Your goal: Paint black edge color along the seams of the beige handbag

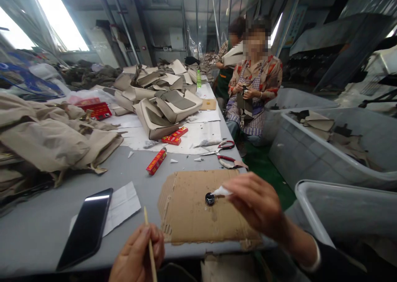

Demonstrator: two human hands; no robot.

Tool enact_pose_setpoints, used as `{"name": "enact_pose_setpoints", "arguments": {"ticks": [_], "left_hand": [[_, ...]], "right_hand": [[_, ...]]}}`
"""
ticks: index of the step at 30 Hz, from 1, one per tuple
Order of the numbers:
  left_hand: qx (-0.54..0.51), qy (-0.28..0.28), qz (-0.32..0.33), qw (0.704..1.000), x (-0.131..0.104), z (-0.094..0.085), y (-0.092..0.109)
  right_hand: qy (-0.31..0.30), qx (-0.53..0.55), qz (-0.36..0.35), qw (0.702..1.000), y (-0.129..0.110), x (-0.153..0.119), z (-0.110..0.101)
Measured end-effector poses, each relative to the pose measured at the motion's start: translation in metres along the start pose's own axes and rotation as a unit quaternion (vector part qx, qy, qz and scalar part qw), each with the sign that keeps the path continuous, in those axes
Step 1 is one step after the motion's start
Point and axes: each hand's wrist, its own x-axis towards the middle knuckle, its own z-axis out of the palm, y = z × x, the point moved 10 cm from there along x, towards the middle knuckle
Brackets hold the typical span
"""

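Note:
My left hand (139,249) is closed around a thin wooden stick (151,251), whose pointed end rises toward the cardboard. My right hand (256,199) pinches a small tube with a white cone-shaped nozzle (221,191); its body is hidden in my fingers. The nozzle's tip is at the rim of a small round black piece (209,198), too small to name, with a shiny middle. This piece sits on a flat, stained sheet of cardboard (186,216) at the table's near edge.
A phone (88,224) lies on white paper at left. Beyond the cardboard are a red box (156,161), scissors (217,148), white cone caps (174,161) and piled beige bag pieces (167,108). Grey bins (328,145) stand at right; a co-worker (254,79) sits beyond the table.

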Motion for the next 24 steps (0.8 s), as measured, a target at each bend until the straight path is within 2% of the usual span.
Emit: {"name": "enact_pose_setpoints", "arguments": {"ticks": [2,4,5,7,9,13,17,21,24], "left_hand": [[0.074,0.029,0.042,0.996,0.015,-0.011,0.002],[0.152,0.017,0.081,0.985,0.023,-0.011,0.002],[0.188,0.002,0.098,0.977,0.025,-0.008,0.001],[0.243,-0.019,0.126,0.962,0.027,-0.001,0.000],[0.273,-0.016,0.141,0.951,0.027,0.000,0.001],[0.290,0.008,0.142,0.946,0.027,-0.002,0.004],[0.295,0.023,0.146,0.944,0.028,-0.003,0.007],[0.297,0.027,0.154,0.942,0.029,-0.002,0.008],[0.278,0.028,0.150,0.948,0.032,-0.002,0.007]], "right_hand": [[-0.043,-0.060,0.085,0.994,0.071,0.010,0.025],[-0.151,-0.129,0.140,0.970,0.136,0.019,0.064],[-0.178,-0.140,0.148,0.963,0.161,0.026,0.079],[-0.220,-0.148,0.144,0.954,0.197,0.037,0.108],[-0.261,-0.153,0.138,0.943,0.221,0.044,0.135],[-0.329,-0.167,0.130,0.920,0.249,0.046,0.176],[-0.350,-0.168,0.114,0.914,0.254,0.045,0.195],[-0.292,-0.163,0.105,0.936,0.242,0.059,0.183],[-0.211,-0.146,0.111,0.960,0.225,0.077,0.151]]}}
